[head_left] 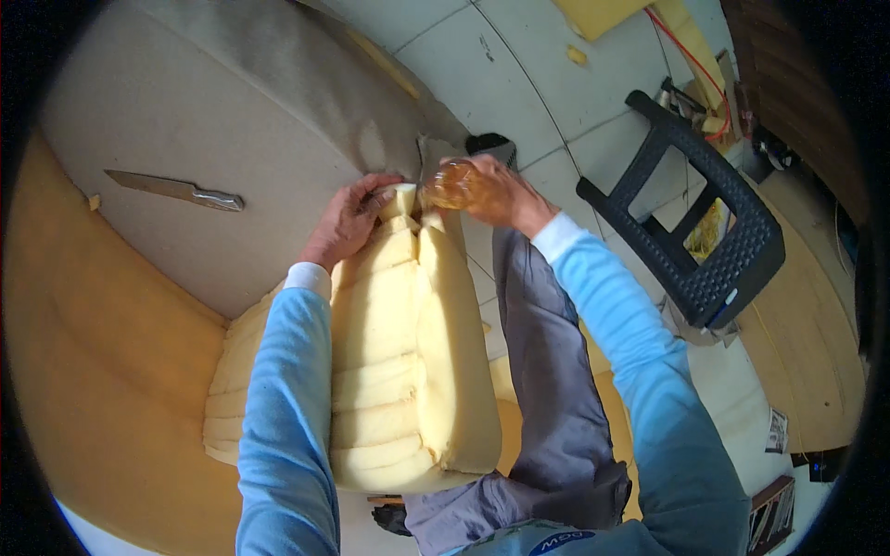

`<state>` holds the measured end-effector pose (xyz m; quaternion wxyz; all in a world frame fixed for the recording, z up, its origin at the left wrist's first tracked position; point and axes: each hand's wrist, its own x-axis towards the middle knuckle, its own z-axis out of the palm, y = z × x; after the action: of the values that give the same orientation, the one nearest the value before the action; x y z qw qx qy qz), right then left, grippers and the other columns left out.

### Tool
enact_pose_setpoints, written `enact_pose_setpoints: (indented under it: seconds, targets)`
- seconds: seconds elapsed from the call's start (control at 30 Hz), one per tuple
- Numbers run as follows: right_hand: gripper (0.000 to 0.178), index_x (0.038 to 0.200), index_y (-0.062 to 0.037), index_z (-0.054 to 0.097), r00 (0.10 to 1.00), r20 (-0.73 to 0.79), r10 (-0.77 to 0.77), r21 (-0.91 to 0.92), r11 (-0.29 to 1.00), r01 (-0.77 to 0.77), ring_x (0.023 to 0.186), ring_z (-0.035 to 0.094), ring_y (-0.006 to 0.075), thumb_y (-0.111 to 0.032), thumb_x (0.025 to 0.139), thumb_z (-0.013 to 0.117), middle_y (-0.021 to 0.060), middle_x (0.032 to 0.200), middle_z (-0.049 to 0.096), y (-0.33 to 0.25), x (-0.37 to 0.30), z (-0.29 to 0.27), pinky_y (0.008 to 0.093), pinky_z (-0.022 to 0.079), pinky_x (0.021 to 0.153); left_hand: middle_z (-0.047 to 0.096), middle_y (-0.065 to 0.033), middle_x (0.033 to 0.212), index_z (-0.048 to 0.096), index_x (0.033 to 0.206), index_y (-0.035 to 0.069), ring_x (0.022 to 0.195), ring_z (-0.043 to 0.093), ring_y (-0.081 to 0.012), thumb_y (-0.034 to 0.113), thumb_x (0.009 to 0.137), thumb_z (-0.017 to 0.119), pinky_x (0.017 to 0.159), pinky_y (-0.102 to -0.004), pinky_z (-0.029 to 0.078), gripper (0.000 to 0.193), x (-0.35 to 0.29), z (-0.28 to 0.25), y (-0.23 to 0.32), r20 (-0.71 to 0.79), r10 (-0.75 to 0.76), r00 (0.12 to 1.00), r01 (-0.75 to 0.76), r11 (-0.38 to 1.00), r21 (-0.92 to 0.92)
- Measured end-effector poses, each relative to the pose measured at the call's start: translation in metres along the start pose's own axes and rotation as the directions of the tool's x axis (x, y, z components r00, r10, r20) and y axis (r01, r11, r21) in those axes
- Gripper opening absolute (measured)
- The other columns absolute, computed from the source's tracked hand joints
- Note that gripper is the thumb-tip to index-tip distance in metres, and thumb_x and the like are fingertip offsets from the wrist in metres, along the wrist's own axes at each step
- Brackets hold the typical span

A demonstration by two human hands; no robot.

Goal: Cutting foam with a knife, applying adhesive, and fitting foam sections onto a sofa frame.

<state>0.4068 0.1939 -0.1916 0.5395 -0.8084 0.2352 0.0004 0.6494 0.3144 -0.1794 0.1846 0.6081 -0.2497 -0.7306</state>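
A pale yellow foam armrest (380, 324), built from several glued strips and a thick side slab, runs from near my body to the far end of the seat. My left hand (357, 218) grips the far end of the foam, its fingers closed around a small foam piece (400, 200). My right hand (505, 195) is closed round a clear bottle of amber liquid (456, 185), tilted beside that same end, close to the grey fabric edge. Whether liquid flows out is hidden. A kitchen knife (176, 189) with a metal handle lies on the grey fabric seat (269, 102), left of my left hand.
An orange-yellow foam backrest (102, 269) bends along the left side. To the right, a black plastic stool (714, 250) lies tipped over on the tiled floor (519, 102). Beyond it are foam scraps, a red cord (691, 56) and a wooden board (807, 343).
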Motion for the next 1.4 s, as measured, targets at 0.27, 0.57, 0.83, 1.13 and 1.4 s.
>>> enact_pose_setpoints:
  seconds: [0.27,0.57,0.83,1.13,1.4]
  targets:
    - [0.023,0.1,-0.0017,0.066,0.981,-0.166,-0.101,-0.004,0.995,0.102,0.086,0.067,0.0281,-0.008,0.078,0.072,0.0092,0.094,0.072,0.0,-0.006,-0.011,0.0379,0.054,0.076,0.07,-0.0106,0.109,0.062,0.128,0.004,0.101,0.062,-0.0167,0.021,0.104,0.052,0.095,-0.0318,0.048,0.031,0.006,0.006,0.017,0.031,-0.021,0.999,0.02,1.0,0.014]
    - [0.017,0.097,-0.0065,0.063,0.983,-0.146,-0.11,-0.23,0.97,0.074,0.088,0.067,0.0385,-0.008,0.08,0.062,0.015,0.091,0.069,0.01,-0.02,0.015,0.0448,0.054,0.076,0.07,-0.0083,0.108,0.061,0.129,0.005,0.096,0.062,-0.0151,0.017,0.104,0.052,0.089,-0.0315,0.05,0.03,0.007,0.012,0.019,0.034,0.033,0.999,-0.036,0.994,0.104]
    - [0.041,0.099,0.0004,0.071,0.704,0.06,0.708,0.154,0.69,-0.707,0.091,0.07,0.0396,-0.038,0.084,0.073,0.0245,0.092,0.071,-0.032,-0.003,-0.004,0.0432,0.056,0.083,0.07,-0.0092,0.109,0.061,0.129,0.004,0.098,0.063,-0.016,0.019,0.104,0.052,0.091,-0.0309,0.05,0.031,0.005,0.006,0.014,0.016,0.025,1.0,-0.026,0.994,0.105]
    - [0.017,0.105,-0.0025,0.07,0.993,-0.044,0.11,0.046,0.993,-0.108,0.099,0.068,0.0202,-0.004,0.089,0.065,0.0099,0.104,0.072,0.012,-0.029,0.005,0.0339,0.053,0.091,0.07,-0.01,0.11,0.062,0.128,0.005,0.099,0.063,-0.0169,0.021,0.103,0.053,0.091,-0.0307,0.05,0.031,0.009,0.014,0.018,0.002,0.012,1.0,-0.012,0.997,0.074]
    - [0.016,0.099,-0.0022,0.067,0.975,0.105,0.194,0.303,0.928,-0.217,0.088,0.071,0.016,-0.002,0.083,0.071,0.0083,0.092,0.071,-0.006,-0.021,-0.013,0.031,0.055,0.078,0.07,-0.0096,0.11,0.063,0.128,0.005,0.099,0.063,-0.0165,0.021,0.103,0.054,0.091,-0.0305,0.05,0.031,0.006,0.006,0.009,-0.003,-0.003,1.0,0.003,0.997,0.073]
